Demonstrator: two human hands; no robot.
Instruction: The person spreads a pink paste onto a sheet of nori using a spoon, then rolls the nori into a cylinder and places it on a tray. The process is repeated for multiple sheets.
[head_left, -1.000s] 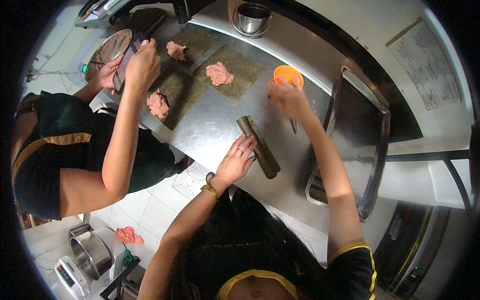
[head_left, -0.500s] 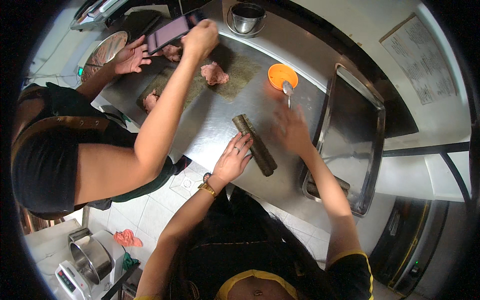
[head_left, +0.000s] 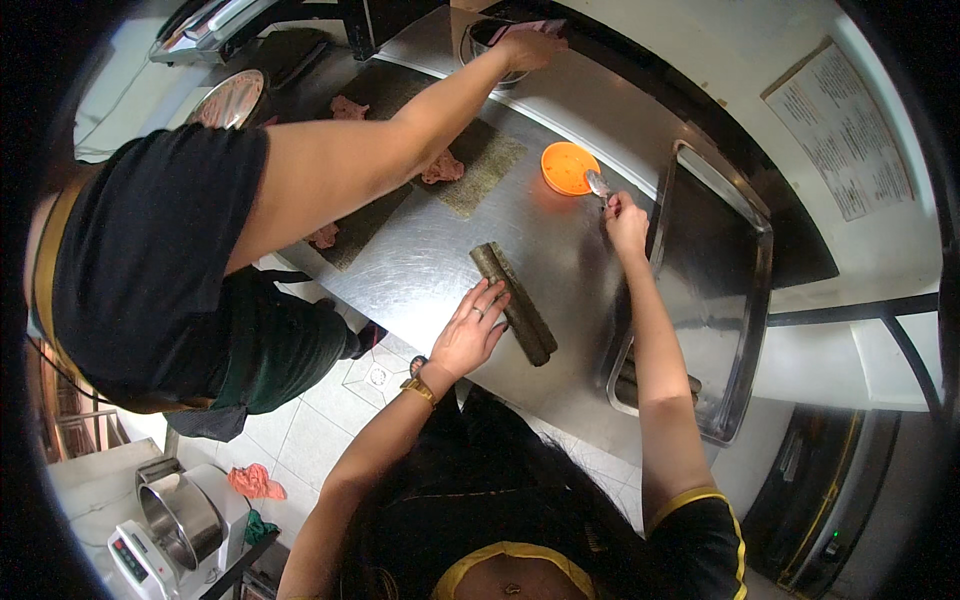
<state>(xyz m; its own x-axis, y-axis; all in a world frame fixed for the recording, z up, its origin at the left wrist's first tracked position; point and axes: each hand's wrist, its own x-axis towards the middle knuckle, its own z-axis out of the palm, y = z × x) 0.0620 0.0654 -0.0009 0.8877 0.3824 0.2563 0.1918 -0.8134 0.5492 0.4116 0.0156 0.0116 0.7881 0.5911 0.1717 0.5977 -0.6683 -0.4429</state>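
My left hand (head_left: 473, 325) lies with its fingers stretched out on the near side of two dark green seaweed rolls (head_left: 524, 318), which rest side by side on the steel table. A metal spoon (head_left: 597, 185) is gripped by its handle in my right hand (head_left: 626, 222). The spoon's bowl is at the right rim of an orange bowl (head_left: 568, 165). What the orange bowl holds is hard to make out. Further left, lumps of pink paste (head_left: 443, 168) sit on flat seaweed sheets (head_left: 485, 165).
To my right stands a deep metal tray (head_left: 705, 270) with dark rolls (head_left: 690, 386) at its near end, partly behind my forearm. A co-worker's arm (head_left: 350, 170) crosses the left of the table toward a metal bucket (head_left: 480, 38). A scale (head_left: 140, 565) stands lower left.
My right hand has moved up and closed on the spoon. The co-worker's arm has swung right with the phone, toward the bucket. My left hand stays on the rolls.
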